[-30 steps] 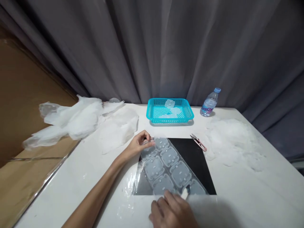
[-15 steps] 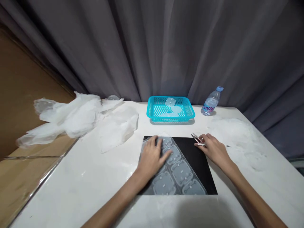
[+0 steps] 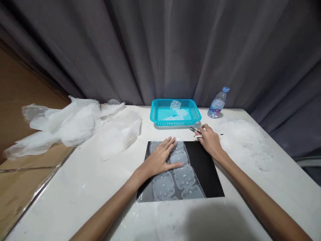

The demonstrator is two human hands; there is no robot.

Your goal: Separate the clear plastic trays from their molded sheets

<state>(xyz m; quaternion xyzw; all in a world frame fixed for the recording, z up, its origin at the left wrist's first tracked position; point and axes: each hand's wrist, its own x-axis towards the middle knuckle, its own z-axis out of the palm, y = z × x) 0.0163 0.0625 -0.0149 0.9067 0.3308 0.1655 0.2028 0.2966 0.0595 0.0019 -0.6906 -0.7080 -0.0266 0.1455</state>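
Water bottle (blue-capped) before a grey curtain.

There were two hands, one black rectangular mat, one pair of metal-bladed snips, one turquoise rectangular plastic basket at twelve o'clock and one clear plastic bottle at one.

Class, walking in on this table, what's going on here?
A person's left hand rests, fingers spread, on a clear plastic sheet lying partly over a black mat. The right hand, near the mat's far edge, holds small snips and a slim white tool. Beyond, a rounded clear piece sits in the blue basket.
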